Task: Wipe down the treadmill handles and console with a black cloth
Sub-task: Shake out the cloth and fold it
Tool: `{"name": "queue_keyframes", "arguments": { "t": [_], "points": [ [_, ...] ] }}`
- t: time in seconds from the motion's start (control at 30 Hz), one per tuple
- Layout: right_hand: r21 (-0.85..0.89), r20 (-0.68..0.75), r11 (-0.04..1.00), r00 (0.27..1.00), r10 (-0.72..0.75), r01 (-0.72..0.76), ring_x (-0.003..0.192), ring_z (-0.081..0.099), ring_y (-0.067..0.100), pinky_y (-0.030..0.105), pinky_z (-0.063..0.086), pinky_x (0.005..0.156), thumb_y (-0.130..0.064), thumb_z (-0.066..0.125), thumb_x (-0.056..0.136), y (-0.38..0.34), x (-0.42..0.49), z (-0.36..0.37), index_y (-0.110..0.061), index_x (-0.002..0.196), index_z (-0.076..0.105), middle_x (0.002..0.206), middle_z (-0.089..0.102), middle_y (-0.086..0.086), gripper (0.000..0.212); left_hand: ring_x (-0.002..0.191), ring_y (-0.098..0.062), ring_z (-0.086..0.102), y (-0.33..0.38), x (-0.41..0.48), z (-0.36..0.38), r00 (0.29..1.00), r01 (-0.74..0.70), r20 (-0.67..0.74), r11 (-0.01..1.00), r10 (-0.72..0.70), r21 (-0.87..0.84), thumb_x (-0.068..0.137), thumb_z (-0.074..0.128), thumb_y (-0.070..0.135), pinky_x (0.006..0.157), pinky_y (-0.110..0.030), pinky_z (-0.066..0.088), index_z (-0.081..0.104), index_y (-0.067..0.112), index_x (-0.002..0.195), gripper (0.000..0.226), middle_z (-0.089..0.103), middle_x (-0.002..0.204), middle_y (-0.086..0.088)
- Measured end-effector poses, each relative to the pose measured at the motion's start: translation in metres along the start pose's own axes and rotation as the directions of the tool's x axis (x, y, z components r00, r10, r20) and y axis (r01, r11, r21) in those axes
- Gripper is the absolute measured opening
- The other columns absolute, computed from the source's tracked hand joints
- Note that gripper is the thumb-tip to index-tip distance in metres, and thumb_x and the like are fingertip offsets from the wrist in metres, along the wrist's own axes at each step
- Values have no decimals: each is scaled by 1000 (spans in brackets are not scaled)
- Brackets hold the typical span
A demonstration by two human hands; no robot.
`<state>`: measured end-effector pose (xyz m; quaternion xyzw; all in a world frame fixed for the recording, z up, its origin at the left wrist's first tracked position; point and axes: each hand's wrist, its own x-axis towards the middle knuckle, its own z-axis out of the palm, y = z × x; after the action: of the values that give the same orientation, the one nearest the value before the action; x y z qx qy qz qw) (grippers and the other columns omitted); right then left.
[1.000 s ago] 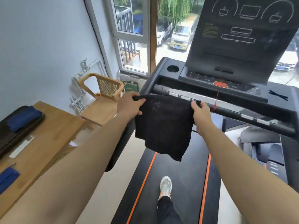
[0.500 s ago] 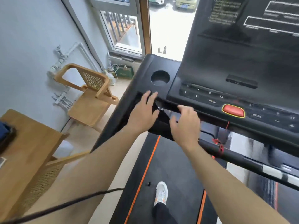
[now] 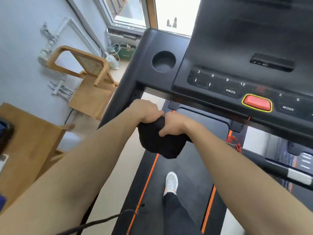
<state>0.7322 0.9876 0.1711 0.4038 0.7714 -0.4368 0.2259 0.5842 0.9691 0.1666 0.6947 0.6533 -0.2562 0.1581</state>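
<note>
A black cloth (image 3: pixel 160 143) is bunched up below the left end of the treadmill console (image 3: pixel 225 68). My left hand (image 3: pixel 145 111) grips its upper left part. My right hand (image 3: pixel 172 124) clamps down on it from the right, and the cloth hangs in a fold beneath both hands. The two hands touch each other. The black front handlebar (image 3: pixel 264 160) runs off to the right from under the cloth. The left side handle (image 3: pixel 118 102) slopes down just left of my left hand. Where the cloth meets the bar is hidden.
The console has a round cup holder (image 3: pixel 163 61) and a red stop button (image 3: pixel 257 102). A wooden chair (image 3: pixel 88 82) and a wooden table (image 3: pixel 28 141) stand to the left by the wall. My white shoe (image 3: pixel 171 182) is on the treadmill belt (image 3: pixel 183 175). A black cable (image 3: pixel 101 223) crosses the bottom.
The cloth, first held spread over the handlebar, is now bunched between both hands. My hands came together at the bar's left end and dropped below the console. The view moved closer and lower.
</note>
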Motion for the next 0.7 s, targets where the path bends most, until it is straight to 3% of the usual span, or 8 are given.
{"name": "queue_keyframes", "arguments": {
  "t": [0.07,0.13,0.23,0.3,0.4,0.53,0.63,0.7],
  "points": [
    [-203,-263,979,964,-30,-25,73,63,26,31,40,56,-36,71,77,3,-6,21,-17,88,56,86,65,5,27,92,-33,65,1,-11,17,980,-31,-196,998,42,62,97,12,45,67,-37,36,71,16,99,66,72,105,-13],
    [-443,-566,889,804,-179,-114,66,64,30,31,32,51,-25,77,73,7,-15,53,-14,91,56,78,64,7,29,76,-36,63,3,-26,36,943,-45,-325,996,65,71,96,4,37,62,-38,33,68,13,82,70,71,84,-11],
    [-518,-737,823,612,-289,-235,46,54,24,27,22,46,-6,81,58,10,-17,74,-14,78,53,61,53,4,35,61,-33,48,5,-35,52,871,-37,-488,998,59,55,104,14,28,61,-39,23,55,15,67,57,59,66,-9],
    [-490,-681,853,690,-246,-180,55,60,27,28,28,48,-14,79,67,11,-13,65,-13,86,56,69,60,6,30,59,-32,51,9,-36,45,879,-36,-473,998,59,57,103,28,27,59,-38,29,56,15,66,48,60,64,-9],
    [-227,-265,972,964,-2,-61,78,64,27,32,46,62,-35,71,78,16,-13,27,-16,100,60,91,65,6,31,91,-33,65,18,-19,11,985,-14,-172,999,19,31,103,29,38,69,-36,39,71,15,97,49,72,102,-14],
    [-34,51,995,994,100,-99,77,63,19,30,47,62,-38,74,78,39,-32,-3,-18,88,62,86,65,2,26,114,-32,60,55,-7,-20,994,-57,91,997,62,-57,106,24,42,87,-40,40,66,17,122,52,64,131,-14],
    [-256,-330,953,941,74,-165,81,67,27,33,48,63,-35,74,76,60,-51,29,-19,100,62,88,66,3,31,87,-35,66,75,-22,5,969,-109,-215,992,120,62,104,36,30,71,-39,43,69,15,93,38,71,95,-13],
    [-469,-670,832,733,-115,-298,66,67,28,32,44,53,-22,81,67,71,-60,66,-17,89,61,75,65,3,30,60,-33,58,85,-32,28,911,-119,-391,991,132,57,96,44,20,56,-36,40,59,15,69,32,63,67,-11]
  ]
}}
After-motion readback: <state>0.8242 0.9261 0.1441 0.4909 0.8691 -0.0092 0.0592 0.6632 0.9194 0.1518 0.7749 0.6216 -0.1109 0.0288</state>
